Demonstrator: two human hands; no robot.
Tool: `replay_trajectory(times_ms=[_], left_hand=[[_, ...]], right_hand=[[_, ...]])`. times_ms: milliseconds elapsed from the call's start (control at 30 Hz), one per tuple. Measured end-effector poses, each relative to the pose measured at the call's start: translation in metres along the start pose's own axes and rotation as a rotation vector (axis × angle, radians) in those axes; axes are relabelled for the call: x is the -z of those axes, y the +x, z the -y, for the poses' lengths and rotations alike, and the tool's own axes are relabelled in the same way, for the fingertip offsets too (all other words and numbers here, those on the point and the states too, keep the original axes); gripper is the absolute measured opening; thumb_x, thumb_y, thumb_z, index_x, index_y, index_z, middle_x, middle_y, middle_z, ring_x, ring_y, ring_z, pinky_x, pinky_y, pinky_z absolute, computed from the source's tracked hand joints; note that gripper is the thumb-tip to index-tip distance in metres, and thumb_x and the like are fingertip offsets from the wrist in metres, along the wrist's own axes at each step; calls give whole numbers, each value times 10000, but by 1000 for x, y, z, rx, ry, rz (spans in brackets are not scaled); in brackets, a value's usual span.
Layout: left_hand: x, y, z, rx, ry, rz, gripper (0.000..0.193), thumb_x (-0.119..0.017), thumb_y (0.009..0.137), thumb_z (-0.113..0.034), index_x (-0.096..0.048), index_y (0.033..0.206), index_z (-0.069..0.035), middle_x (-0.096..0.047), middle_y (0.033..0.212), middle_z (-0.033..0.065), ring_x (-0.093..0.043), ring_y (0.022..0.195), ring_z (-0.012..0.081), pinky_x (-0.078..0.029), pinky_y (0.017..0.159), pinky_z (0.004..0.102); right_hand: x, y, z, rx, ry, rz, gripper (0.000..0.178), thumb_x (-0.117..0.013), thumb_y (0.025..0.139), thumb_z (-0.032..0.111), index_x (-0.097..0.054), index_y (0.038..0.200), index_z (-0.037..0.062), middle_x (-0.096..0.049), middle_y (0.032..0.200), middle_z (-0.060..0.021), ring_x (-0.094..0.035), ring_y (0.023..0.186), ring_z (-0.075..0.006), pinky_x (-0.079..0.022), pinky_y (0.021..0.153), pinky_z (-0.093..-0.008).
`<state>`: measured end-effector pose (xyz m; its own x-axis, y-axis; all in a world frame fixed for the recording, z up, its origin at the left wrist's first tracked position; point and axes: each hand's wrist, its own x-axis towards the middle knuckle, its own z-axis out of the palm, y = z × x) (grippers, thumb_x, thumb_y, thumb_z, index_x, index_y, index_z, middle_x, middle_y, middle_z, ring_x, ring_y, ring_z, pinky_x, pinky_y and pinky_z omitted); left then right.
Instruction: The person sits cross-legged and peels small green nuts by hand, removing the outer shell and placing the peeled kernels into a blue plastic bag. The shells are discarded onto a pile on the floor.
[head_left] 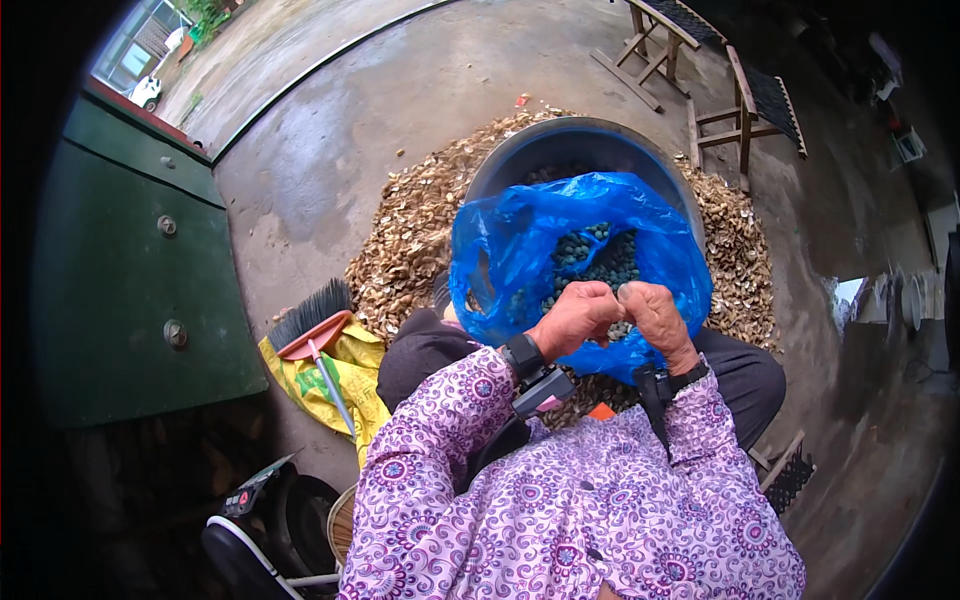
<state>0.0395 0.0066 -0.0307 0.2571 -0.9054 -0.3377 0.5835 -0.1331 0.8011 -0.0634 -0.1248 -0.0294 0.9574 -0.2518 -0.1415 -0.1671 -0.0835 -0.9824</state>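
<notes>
My left hand [580, 318] and my right hand [655, 318] meet over a blue plastic bag [500, 245]. The fingers of both are pinched close together; whatever they hold, if anything, is hidden or too small to make out. Below and beyond them, small round grey-green pieces [608, 262], like seeds or nuts, lie inside the bag's opening. The bag spreads across a wide grey metal basin [575, 130], which stands before my knees. More of the basin's contents are in shadow behind the bag. Straps with small devices [543, 392] sit on both wrists.
Piles of tan, broken shells [425, 225] surround the basin on the floor. At left lie a broom [315, 333] and a yellow sack [365, 350], near a green metal panel [150, 270]. Folding stools [745, 110] stand at the far right.
</notes>
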Motion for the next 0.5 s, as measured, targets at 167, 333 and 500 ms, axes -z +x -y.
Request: replay_trajectory(times_ms=[167, 333, 500], left_hand=[[-3, 8, -8, -78, -185, -38, 143, -573, 780, -146, -525, 770, -12, -525, 664, 47, -508, 548, 121, -458, 495, 261], [-7, 6, -8, -133, 8, -59, 219, -578, 786, -134, -559, 913, 42, -576, 777, 69, -545, 630, 121, -463, 561, 234], [-4, 10, -1, -207, 82, -65, 218, -571, 792, -128, -557, 933, 38, -590, 791, 68, -556, 648, 115, -471, 581, 233]], right_hand=[[-1, 1, -7, -85, 123, -138, 299, -476, 873, 253, -515, 656, 50, -466, 596, 17, -395, 529, -54, -336, 478, -201], [18, 6, -17, -147, 547, -132, 242, -503, 862, 291, -532, 810, 57, -519, 679, -6, -450, 523, -74, -401, 484, -198], [8, 6, -13, -155, 616, -73, 247, -543, 844, 285, -524, 883, 42, -527, 679, -6, -459, 530, -63, -390, 473, -192]])
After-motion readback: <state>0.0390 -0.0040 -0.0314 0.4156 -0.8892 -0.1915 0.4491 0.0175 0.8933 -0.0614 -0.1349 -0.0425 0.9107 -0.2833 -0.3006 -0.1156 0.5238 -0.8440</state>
